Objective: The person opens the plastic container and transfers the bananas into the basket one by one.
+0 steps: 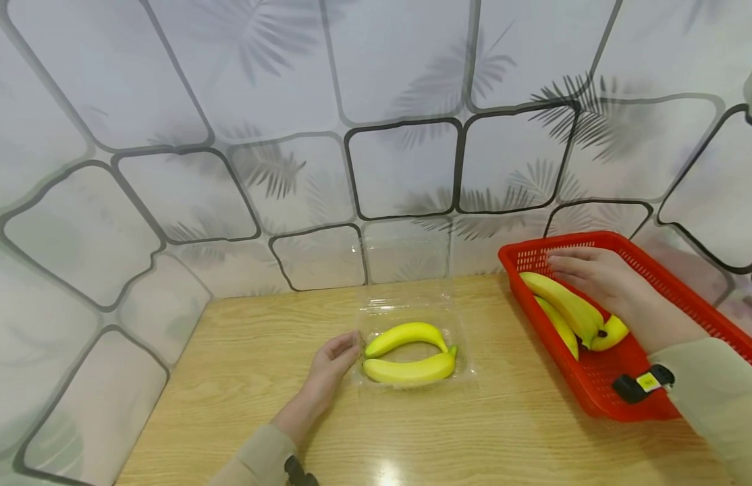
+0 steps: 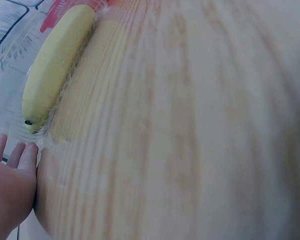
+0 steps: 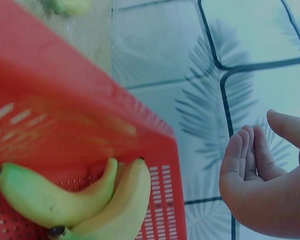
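Observation:
A clear plastic clamshell box lies on the table with its lid raised at the back. Inside it are two yellow bananas, one curved at the back and one in front. My left hand is at the box's left side, fingertips right at the rim; the left wrist view shows its fingers extended toward the box. Over the red basket, my right hand hovers with straight fingers and nothing in them. Beneath it in the basket lie bananas, partly overlapping one another.
The basket has perforated walls and stands at the right of the wooden table, near the back. Behind everything rises a wall with a stone and leaf pattern, close to the box's raised lid.

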A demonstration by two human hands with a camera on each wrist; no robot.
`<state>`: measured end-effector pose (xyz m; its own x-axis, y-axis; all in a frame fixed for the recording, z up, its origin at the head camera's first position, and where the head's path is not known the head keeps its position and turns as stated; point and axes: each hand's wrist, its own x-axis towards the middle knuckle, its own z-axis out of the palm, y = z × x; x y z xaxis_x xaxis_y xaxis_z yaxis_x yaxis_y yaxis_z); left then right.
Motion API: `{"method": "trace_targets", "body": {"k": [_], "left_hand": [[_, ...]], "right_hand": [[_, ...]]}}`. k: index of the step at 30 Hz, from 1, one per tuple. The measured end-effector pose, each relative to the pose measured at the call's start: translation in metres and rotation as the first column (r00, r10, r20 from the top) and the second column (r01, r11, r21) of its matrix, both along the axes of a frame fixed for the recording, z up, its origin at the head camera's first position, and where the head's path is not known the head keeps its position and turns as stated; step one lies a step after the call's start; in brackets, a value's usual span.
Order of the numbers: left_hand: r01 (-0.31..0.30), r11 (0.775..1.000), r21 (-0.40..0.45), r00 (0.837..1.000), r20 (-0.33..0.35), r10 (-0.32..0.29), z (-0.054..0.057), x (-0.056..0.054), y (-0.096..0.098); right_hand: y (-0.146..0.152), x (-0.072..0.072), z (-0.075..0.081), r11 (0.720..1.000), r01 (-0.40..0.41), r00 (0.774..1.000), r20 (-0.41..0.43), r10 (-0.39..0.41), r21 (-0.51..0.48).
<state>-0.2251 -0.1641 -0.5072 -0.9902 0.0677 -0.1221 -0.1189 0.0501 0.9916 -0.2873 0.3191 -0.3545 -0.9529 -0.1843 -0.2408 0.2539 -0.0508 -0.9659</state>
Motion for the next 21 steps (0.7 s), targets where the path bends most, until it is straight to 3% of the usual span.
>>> {"method": "trace_targets", "body": {"k": [4, 9, 21], "left_hand": [[0.01, 1.0, 0.013, 1.0, 0.0, -0.01, 0.0, 0.0, -0.001], [0.01, 1.0, 0.014, 1.0, 0.0, -0.01, 0.0, 0.0, -0.001], [0.003, 1.0, 0.012, 1.0, 0.011, -0.004, -0.001, 0.001, -0.001]], "right_hand": [[-0.01, 0.002, 0.003, 0.999, -0.03, 1.0, -0.003, 0.03, 0.013], [-0.022, 0.005, 0.005, 0.997, -0.055, 0.999, -0.002, 0.055, -0.052], [-0.048, 0.016, 0.008, 0.989, -0.146, 0.986, -0.078, 0.147, 0.025]]}}
